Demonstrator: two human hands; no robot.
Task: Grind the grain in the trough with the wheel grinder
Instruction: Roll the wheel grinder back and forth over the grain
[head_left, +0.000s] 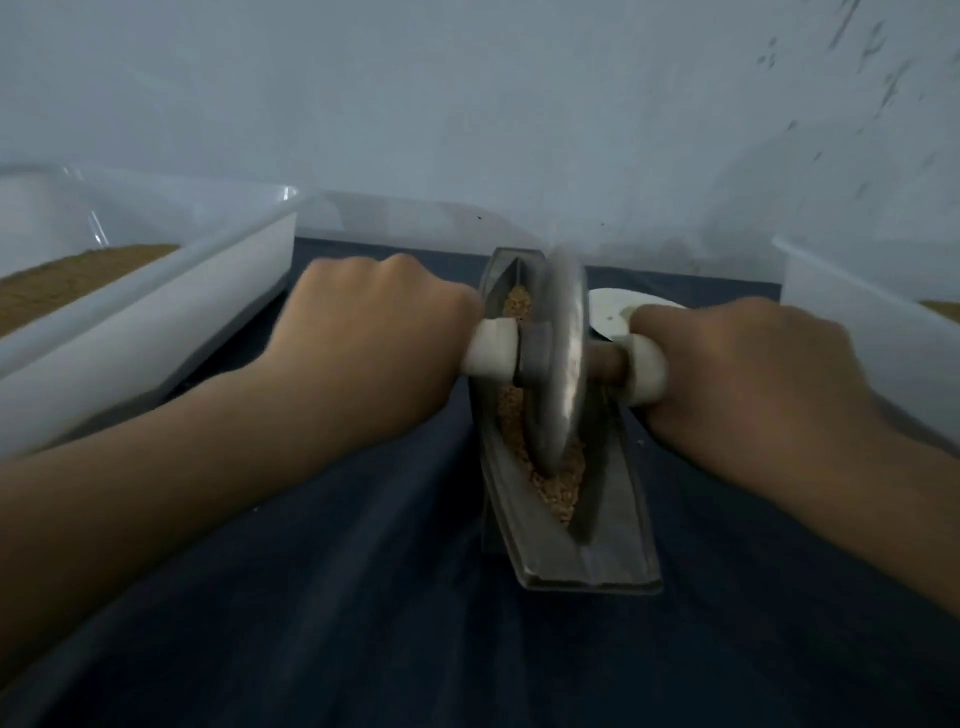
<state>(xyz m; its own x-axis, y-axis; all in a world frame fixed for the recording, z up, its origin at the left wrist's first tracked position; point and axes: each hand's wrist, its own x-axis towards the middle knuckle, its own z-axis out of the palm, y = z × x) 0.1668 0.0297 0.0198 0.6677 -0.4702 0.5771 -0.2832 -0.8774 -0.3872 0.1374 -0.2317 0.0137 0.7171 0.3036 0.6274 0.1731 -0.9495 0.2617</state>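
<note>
The left hand (363, 332) and right hand (743, 374) each have a tight grip on one end of the handle (491, 353), so the wheel grinder (563, 353) stands straight in the trough (587, 561) on the counter (363, 597), pressing down on the grain (563, 488).

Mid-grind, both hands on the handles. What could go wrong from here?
1. The grain is heaped on the near side of the wheel; a hard pull may push it over the rim of the trough onto the dark cloth.
2. The left hand and the right hand both grip the handles. Nothing steadies the trough, so it might slide or tip.
</note>
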